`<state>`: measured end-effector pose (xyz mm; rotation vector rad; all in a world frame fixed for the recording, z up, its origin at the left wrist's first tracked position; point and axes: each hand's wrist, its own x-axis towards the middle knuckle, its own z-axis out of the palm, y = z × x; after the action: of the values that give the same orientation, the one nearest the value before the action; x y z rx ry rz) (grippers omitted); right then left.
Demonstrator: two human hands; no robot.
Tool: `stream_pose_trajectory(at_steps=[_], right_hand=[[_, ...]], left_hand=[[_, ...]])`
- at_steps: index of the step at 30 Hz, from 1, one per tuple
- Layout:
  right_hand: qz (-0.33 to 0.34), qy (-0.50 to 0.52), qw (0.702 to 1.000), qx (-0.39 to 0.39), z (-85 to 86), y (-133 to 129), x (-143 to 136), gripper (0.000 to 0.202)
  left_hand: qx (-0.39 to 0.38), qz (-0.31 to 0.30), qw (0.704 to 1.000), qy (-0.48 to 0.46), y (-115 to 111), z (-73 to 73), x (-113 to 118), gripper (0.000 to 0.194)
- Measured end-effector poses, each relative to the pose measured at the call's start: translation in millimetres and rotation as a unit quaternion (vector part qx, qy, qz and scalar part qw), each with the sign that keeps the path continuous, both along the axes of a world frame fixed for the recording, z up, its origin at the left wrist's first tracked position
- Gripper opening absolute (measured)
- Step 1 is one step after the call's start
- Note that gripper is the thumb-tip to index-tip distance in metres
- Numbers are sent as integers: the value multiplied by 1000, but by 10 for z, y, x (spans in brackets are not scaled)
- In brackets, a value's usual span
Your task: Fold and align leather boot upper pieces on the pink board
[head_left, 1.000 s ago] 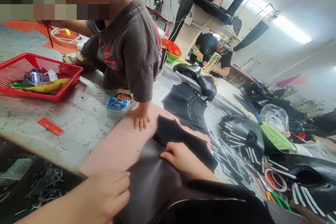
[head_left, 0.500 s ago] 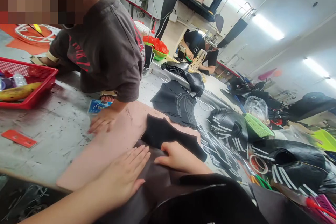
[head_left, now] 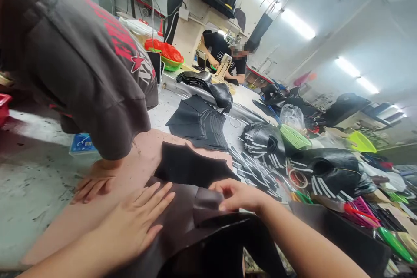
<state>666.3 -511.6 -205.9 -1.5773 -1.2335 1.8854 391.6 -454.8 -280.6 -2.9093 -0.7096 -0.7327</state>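
Busy workshop: pale walls, long fluorescent ceiling tubes (head_left: 295,24) glowing overhead, a cream industrial sewing machine stand (head_left: 192,30) at the back, and a scuffed grey worktable (head_left: 29,182).

red print on shirt (head_left: 125,45), unreadable

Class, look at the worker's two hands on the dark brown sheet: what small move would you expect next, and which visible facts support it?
Probably the right hand draws the folded edge back across the dark brown sheet to flatten it. The left hand lies flat with fingers spread, pinning the sheet on the pink board, while the right hand's fingertips pinch a raised fold. Another person's hand rests on the board close by.
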Motion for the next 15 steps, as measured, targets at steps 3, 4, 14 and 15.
stream_pose_trajectory(at_steps=[3, 4, 14, 15], right_hand=[[-114, 88, 990, -5, -3, -75, -10, 47], [-121, 89, 988, -22, 3, -96, 19, 48], [-202, -20, 979, -6, -131, -565, 105, 23], [-219, -47, 975, 10, -174, -587, 63, 23]], left_hand=[[-11, -11, 1000, 9, 38, 6, -13, 48], [-18, -18, 1000, 15, 70, 4, -15, 49], [-62, -71, 984, 149, 912, 425, 154, 32], [-28, -55, 987, 149, 877, 619, 215, 39]])
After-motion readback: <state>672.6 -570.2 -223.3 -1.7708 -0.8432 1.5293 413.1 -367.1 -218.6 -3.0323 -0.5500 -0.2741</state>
